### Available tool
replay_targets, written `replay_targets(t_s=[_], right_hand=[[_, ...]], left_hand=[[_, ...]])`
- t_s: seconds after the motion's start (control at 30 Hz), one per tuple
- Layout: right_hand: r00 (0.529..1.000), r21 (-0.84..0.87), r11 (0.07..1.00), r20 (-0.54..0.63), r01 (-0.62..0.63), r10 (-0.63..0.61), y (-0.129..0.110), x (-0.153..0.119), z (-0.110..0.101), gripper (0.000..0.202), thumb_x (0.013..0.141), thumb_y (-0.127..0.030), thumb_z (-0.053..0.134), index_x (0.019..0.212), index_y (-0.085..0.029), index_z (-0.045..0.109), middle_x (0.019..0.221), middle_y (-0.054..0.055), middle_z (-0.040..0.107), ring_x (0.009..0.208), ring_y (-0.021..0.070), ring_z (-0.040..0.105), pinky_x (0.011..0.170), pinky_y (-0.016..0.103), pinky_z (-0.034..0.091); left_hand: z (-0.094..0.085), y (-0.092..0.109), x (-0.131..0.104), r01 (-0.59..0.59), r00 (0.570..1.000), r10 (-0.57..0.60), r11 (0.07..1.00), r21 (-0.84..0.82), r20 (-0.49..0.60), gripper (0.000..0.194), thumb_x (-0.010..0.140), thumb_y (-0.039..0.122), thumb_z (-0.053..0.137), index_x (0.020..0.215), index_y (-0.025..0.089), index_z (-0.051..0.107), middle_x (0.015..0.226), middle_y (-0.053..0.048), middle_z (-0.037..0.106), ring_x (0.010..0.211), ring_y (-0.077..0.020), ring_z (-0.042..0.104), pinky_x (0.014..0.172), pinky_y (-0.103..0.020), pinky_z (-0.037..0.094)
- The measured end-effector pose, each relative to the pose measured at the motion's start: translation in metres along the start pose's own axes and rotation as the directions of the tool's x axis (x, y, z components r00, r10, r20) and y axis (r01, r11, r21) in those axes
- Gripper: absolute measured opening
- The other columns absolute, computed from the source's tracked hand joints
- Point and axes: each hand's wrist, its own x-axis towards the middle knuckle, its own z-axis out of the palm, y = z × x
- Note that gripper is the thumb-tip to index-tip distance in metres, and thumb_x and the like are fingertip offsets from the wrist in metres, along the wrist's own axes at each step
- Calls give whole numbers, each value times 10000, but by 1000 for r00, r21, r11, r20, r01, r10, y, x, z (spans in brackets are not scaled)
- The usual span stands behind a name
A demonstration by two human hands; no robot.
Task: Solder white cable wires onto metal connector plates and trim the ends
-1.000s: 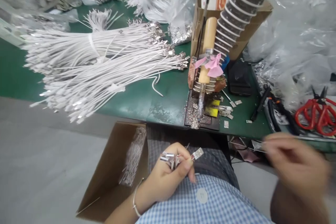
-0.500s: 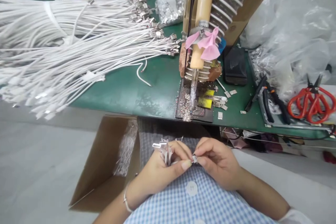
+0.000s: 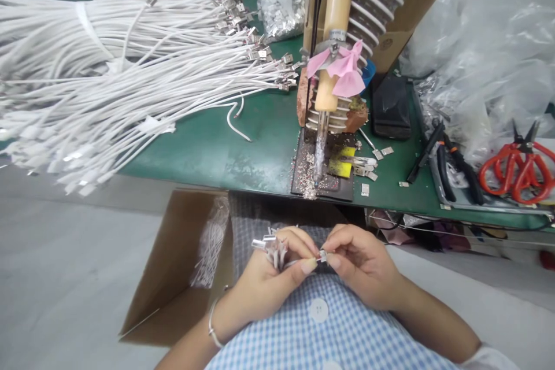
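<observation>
My left hand point(image 3: 271, 280) is closed on a small bunch of white cables with metal connector shells point(image 3: 271, 245), held in my lap just below the table edge. My right hand point(image 3: 362, 263) meets it from the right, its thumb and forefinger pinching one small metal connector shell point(image 3: 322, 256) at the left thumb tip. Both hands sit over my blue checked shirt. Straight ahead on the green table point(image 3: 243, 150), a soldering iron with a wooden handle point(image 3: 332, 34) rests nose down in its coil stand above a dark plate point(image 3: 323, 176) speckled with solder.
A big pile of white cables point(image 3: 108, 81) with metal ends covers the table's left. An open cardboard box point(image 3: 182, 277) with cables stands left of my lap. Red scissors point(image 3: 518, 167), black pliers point(image 3: 451, 159), loose metal shells point(image 3: 368, 173) and plastic bags point(image 3: 481, 52) lie to the right.
One second ago my right hand was out to the right, blurred and apart. It came in to the left hand and now pinches a shell there. The view also tilted down.
</observation>
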Motion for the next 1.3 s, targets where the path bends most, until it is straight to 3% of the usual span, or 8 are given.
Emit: replay_targets(t_s=[0.13,0.23,0.6,0.93,1.1,1.17,1.27,1.3], right_hand=[[990,-318,940,-17,126,-138,-10,2,-4,205,888,-120,565,1087,-155,598,795,26,556,673,52,528,584,140,439],[974,-441,876,-19,193,-224,-18,3,-5,221,887,-127,548,1100,-146,606,769,26,557,665,62,518,594,165,441],[991,-273,953,40,135,-129,-13,3,-1,300,900,-164,555,1197,-153,588,747,8,503,665,50,476,551,127,391],[976,-334,918,101,215,-192,-17,6,-5,393,903,-177,499,1291,-155,554,767,23,545,680,77,511,608,187,438],[949,-324,897,189,302,-251,-18,3,2,321,911,-231,490,1211,-153,574,784,37,591,691,107,549,629,244,442],[957,-278,916,108,290,-270,-21,0,4,289,934,-307,486,1160,-164,593,782,39,584,689,113,552,663,269,446],[971,-178,973,-165,145,-175,-28,-1,1,363,967,-503,466,992,-175,619,789,53,545,731,130,543,690,289,443],[978,-152,982,-161,112,-136,-28,0,-1,368,970,-503,469,920,-167,610,764,50,524,716,124,526,658,273,428]], left_hand=[[0,-1,-1,-28,1000,29,999,31,-4,39,945,161,585,908,155,598,917,-51,599,885,-122,585,806,-225,475],[-1,-2,-1,-39,999,40,997,66,-10,58,956,134,556,934,173,593,936,-33,594,906,-103,575,817,-200,459],[-3,0,-1,-65,998,67,982,178,-10,59,944,129,564,920,174,593,924,-33,599,877,-124,583,791,-246,461],[-2,6,3,-43,998,55,954,296,-33,66,913,121,588,855,142,612,853,-49,622,803,-121,603,728,-226,487],[-1,3,2,-28,996,51,964,263,-80,57,918,110,580,885,147,607,893,-50,622,845,-119,615,774,-219,500],[-1,2,2,-16,994,39,975,222,-100,60,926,117,575,882,149,600,901,-46,619,850,-111,614,773,-206,499],[-3,2,2,0,995,16,987,163,-100,80,938,133,565,863,149,590,902,-37,624,797,-91,604,734,-186,494],[-4,1,2,8,995,8,988,152,-101,87,938,135,566,855,146,588,903,-38,630,780,-88,601,721,-186,493]])
